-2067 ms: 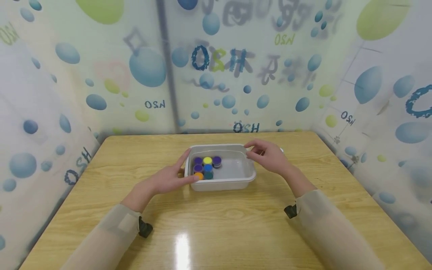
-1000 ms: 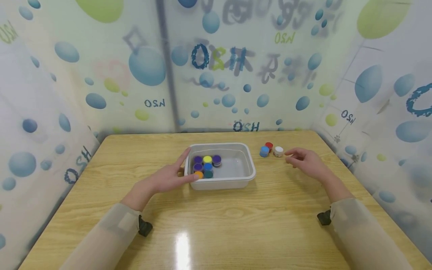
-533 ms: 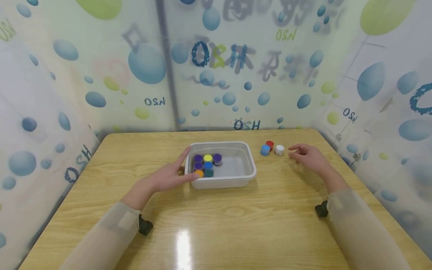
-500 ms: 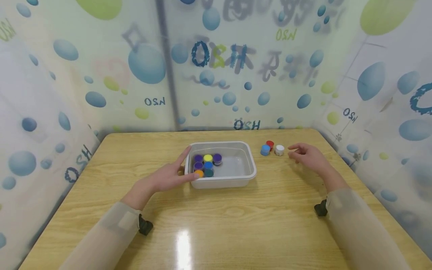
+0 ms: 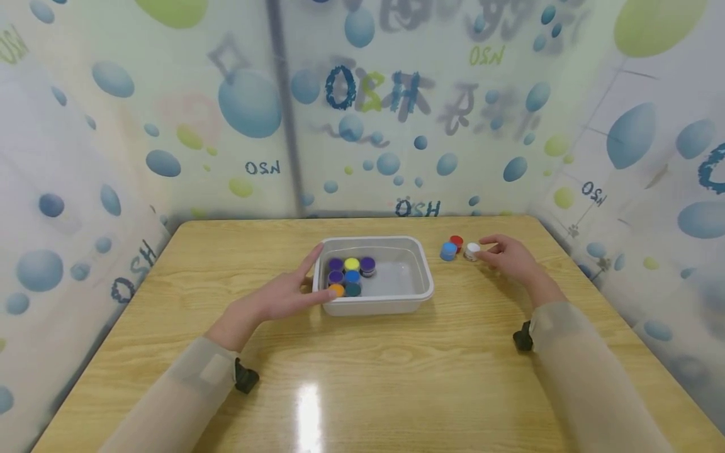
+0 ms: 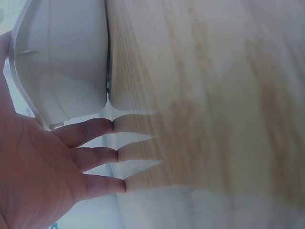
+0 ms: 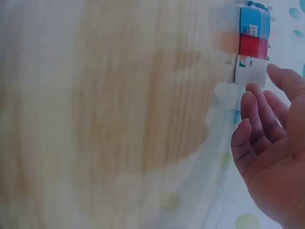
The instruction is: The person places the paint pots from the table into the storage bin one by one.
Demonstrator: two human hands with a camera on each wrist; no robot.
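A small white cylindrical plastic jar (image 5: 471, 251) with a label on its side stands upright on the glossy, pale wood-grained counter (image 5: 396, 371). The right hand (image 5: 510, 259) is at it, thumb and fingers apart and loosely bent, not clamped on anything; whether a tip touches the jar I cannot tell. The thumb and fingers seem spread so as to straddle its squat body.

Just beyond it stand a light blue round jar (image 5: 449, 252) and a red round jar (image 5: 455, 241), close together.

Near these sits a white, rounded-corner plastic tub (image 5: 370, 307) with a smooth rolled rim. The left hand (image 5: 277, 299) spans its left end, thumb over the front rim and fingers straight and spread, probably to steady it. Inside, seven short jars with purple, yellow, blue, orange and dark teal lids (image 5: 352, 289) cluster at the left, perhaps packed close to save room.

Behind, a pale sheet (image 5: 317, 157) printed with blue and green drops surrounds the counter.
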